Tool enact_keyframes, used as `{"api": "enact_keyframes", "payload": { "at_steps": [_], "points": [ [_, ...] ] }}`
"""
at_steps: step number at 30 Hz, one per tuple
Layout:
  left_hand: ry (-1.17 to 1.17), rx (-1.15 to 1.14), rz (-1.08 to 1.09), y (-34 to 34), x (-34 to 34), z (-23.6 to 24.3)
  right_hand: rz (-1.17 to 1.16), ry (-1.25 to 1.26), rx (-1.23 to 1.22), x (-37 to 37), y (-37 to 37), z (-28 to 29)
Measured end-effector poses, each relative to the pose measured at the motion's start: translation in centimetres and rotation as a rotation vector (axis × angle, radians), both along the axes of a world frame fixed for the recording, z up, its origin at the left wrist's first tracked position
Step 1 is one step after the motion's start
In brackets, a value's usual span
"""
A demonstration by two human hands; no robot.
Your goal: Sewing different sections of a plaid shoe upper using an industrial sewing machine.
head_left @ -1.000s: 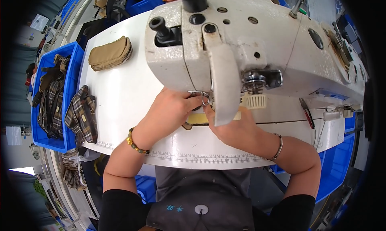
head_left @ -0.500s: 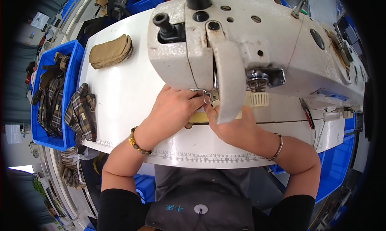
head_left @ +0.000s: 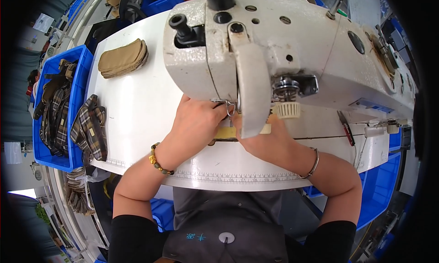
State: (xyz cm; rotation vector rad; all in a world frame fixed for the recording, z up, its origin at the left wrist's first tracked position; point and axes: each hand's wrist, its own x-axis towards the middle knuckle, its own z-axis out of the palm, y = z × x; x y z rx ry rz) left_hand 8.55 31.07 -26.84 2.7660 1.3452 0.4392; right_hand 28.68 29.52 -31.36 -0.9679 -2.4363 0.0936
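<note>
A white sewing machine [head_left: 196, 71] stands over both of my hands. My left hand [head_left: 200, 119] is closed at the left of the needle area, its fingertips bent in beside the wire guard [head_left: 231, 109]. My right hand [head_left: 263, 137] comes in from the other side, thumb and fingers drawn together close to the left fingertips; the machine's white curved cover [head_left: 254, 89] hides part of it. Whatever the fingers pinch is too hidden to name. Just below the fingertips, between the hands, lies a yellow strip [head_left: 225, 133] with a dark edge.
A stack of tan fabric pieces [head_left: 122, 58] lies on the white table [head_left: 137, 107]. At the left, a blue bin [head_left: 78, 126] holds plaid fabric pieces, with another plaid piece [head_left: 90, 128] beside it. Red-and-black thread snips [head_left: 346, 129] lie at right. A ruler scale runs along the front edge.
The whole view has shifted slightly, so the machine and table sit a little further left. Both hands stay at the needle area with almost the same grip.
</note>
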Motion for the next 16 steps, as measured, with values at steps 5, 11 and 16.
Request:
{"api": "enact_keyframes", "payload": {
  "at_steps": [5,11,16],
  "points": [
    [-0.014,0.049,0.0,0.0,0.0,-0.3,-0.002,0.05,-0.036,0.0,0.2,0.0],
    [-0.237,-0.133,-0.008,-0.2,-0.6,0.9,-0.055,0.164,-0.101,0.1,0.3,-1.7],
    [-0.071,-0.272,-0.003,-0.1,-2.3,2.1,-0.055,0.216,-0.186,0.5,1.1,-1.9]
  ]
}}
